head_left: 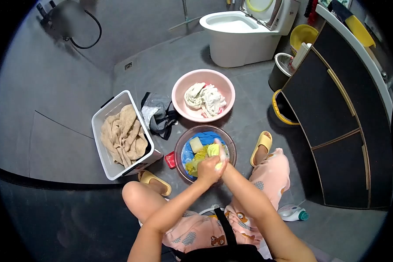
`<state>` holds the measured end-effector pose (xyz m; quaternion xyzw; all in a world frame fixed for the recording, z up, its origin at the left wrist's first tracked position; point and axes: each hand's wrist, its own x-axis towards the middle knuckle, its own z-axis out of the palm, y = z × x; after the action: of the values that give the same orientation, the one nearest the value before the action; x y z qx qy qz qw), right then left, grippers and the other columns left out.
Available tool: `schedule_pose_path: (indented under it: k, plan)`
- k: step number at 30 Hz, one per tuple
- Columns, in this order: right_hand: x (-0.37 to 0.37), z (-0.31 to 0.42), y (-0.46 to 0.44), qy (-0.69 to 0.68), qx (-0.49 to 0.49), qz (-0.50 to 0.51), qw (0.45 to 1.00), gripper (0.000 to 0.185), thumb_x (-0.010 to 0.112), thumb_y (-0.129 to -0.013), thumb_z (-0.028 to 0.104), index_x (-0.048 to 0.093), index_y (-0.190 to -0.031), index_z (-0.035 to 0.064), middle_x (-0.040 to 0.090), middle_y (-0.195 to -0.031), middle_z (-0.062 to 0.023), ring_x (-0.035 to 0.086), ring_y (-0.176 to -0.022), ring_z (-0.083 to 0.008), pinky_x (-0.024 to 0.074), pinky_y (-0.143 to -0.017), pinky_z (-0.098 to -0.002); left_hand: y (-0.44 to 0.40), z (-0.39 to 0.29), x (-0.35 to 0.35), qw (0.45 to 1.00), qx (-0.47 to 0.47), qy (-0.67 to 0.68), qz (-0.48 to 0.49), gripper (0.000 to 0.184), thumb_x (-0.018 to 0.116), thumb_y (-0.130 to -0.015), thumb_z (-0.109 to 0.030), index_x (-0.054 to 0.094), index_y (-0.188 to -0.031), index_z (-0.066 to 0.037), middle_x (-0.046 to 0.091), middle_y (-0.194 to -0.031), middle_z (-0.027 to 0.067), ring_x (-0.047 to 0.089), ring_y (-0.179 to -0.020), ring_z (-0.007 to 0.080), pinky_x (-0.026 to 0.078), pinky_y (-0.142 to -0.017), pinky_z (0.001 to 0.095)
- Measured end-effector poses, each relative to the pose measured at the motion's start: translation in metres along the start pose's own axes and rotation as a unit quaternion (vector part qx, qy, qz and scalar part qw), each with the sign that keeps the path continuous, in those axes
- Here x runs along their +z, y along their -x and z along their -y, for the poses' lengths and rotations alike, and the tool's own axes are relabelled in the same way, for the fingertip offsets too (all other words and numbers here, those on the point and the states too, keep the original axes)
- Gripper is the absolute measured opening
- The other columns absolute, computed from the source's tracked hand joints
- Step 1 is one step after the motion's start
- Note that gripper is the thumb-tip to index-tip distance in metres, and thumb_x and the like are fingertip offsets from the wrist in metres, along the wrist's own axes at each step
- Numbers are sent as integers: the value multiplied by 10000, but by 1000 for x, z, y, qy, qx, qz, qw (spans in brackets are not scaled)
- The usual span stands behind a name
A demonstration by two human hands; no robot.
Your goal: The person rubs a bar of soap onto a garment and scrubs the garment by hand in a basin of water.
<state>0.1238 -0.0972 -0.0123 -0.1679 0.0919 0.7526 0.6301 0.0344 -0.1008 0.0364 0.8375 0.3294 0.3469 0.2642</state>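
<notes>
Over a brown see-through basin (231, 150) on the floor, my left hand (208, 170) is closed round a yellow-green cloth (201, 155). My right hand (222, 156) presses against it from the right, whitish with what looks like suds, with the bunched cloth pinched between both hands. Part of the cloth hangs down into the basin. A blue cloth (210, 135) lies under it in the basin. On the blue cloth rests a pale block of soap (196, 144), just beyond my left hand.
A pink basin (176, 97) with wet white cloths (209, 98) stands beyond. On the left are a white bin (99, 144) with a tan towel (125, 133), dark clothing (158, 115) and a red object (170, 160). A toilet (238, 46), cabinet (332, 126) and bottle (292, 213) surround the area.
</notes>
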Motion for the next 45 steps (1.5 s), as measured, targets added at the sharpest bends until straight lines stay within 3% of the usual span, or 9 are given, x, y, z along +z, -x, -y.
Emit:
schedule_pose_path:
  k: [3,7,8,12,17,22,32,39,45]
  plan:
    - [1,-32,-8,195,-130,-195,952,279,418,-891,334,551,-965,101,582,-926,-67,561,-840,-180,463,-741,-320,-22,46,1,990,-82,-97,-62,283,615,-741,-281,533,-564,-76,541,-539,150,544,-484,330,415,-438,406]
    - [0,-20,-15,221,-92,-171,956,295,365,-898,355,549,-902,125,583,-847,-57,566,-774,-191,471,-705,-333,-20,46,5,987,-56,-80,-124,239,607,-731,-203,523,-543,-83,517,-502,165,527,-440,317,402,-420,410]
    - [-62,-10,-31,69,-6,99,993,295,374,-894,357,557,-908,126,586,-849,-54,569,-786,-189,467,-714,-327,-13,38,7,994,-10,-38,-102,220,616,-719,-198,533,-553,-79,518,-504,169,538,-458,313,425,-455,397]
    - [14,-19,-9,243,-72,-175,952,376,435,-857,412,554,-964,72,601,-915,-86,585,-820,-218,479,-743,-357,-20,59,8,986,-125,11,-114,284,601,-765,-221,512,-578,-27,519,-551,184,529,-509,353,393,-480,431]
    - [29,11,2,112,-38,-119,986,393,524,-809,434,572,-936,65,622,-897,-98,610,-810,-224,495,-745,-370,-35,96,-13,949,-293,63,-96,398,619,-776,-363,513,-612,-17,525,-560,178,497,-479,331,392,-481,402]
    - [-14,39,-13,68,-99,-113,986,384,464,-848,360,562,-945,2,620,-911,-150,605,-832,-290,483,-787,-404,-40,87,-42,892,-255,185,324,268,615,-810,-265,603,-834,2,591,-772,22,527,-712,96,434,-645,237]
    - [23,-9,17,142,80,-79,983,395,519,-863,254,478,-1161,-2,589,-1045,-129,606,-882,-219,502,-766,-327,-33,97,-29,726,-365,566,-139,143,500,-770,7,529,-908,-19,571,-829,50,555,-743,128,450,-682,246]
    - [31,-13,-4,254,-218,-144,931,261,552,-842,242,556,-1005,38,598,-869,-32,569,-689,-162,469,-631,-286,-50,56,-25,857,-266,372,-239,208,385,-736,45,532,-878,8,572,-811,67,545,-747,156,437,-716,257]
    - [31,14,-7,555,-138,-269,775,282,525,-850,348,581,-840,73,537,-800,-15,482,-696,-115,411,-606,-298,-19,5,-3,987,71,131,-56,176,603,-732,-130,552,-589,-41,501,-545,118,503,-502,293,411,-493,342]
